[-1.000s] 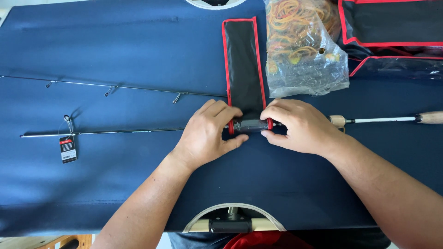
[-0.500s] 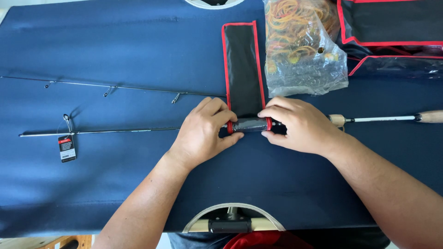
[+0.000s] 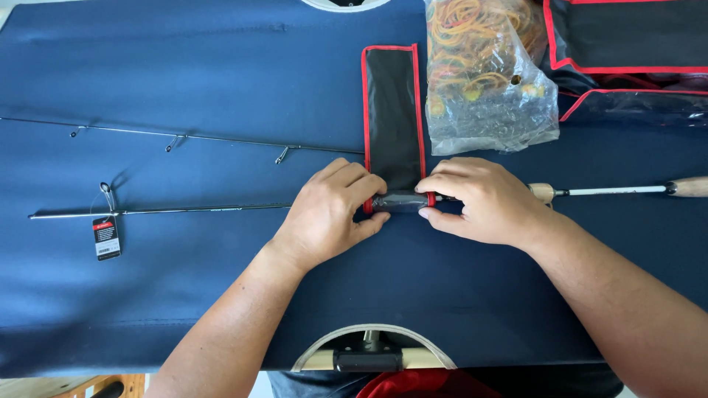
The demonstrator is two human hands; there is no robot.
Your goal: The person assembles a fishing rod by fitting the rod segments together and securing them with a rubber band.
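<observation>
At the left of the frame a hang tag (image 3: pixel 106 237) dangled from the thin fishing rod section (image 3: pixel 184 211) lying across the blue tabletop (image 3: pixel 184 66); a second slim section with small guides (image 3: pixel 177 135) lay above it. Near the centre, the left hand (image 3: pixel 330 214) gripped the bottom end of a black fabric strap with red edging (image 3: pixel 393 118), which was rolled around the rods into a tight dark tube (image 3: pixel 399 201). The strap's flat remainder ran toward the upper middle of the frame. The right hand (image 3: pixel 483 199) pinched the tube's other end. Above it sat a clear bag of rubber bands (image 3: pixel 483 70). At the right, the rod's pale cork handle (image 3: pixel 689 187) stretched toward the edge.
</observation>
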